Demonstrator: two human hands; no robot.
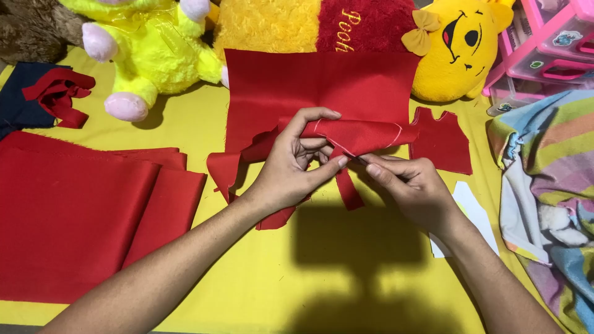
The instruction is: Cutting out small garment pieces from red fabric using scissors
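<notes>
The folded red fabric piece (359,135) lies with its long axis left to right above the yellow table (260,278); the left hand (291,167) pinches its near edge, closed; the right hand (411,185), just beside, grips the lower edge from the right.

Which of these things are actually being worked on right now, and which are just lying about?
In hand:
left hand and right hand, both gripping the folded red piece
red fabric sheet beneath it

Lying about:
folded red cloth
small red cut piece
white paper pattern
plush toys
striped cloth
pink drawers
</notes>
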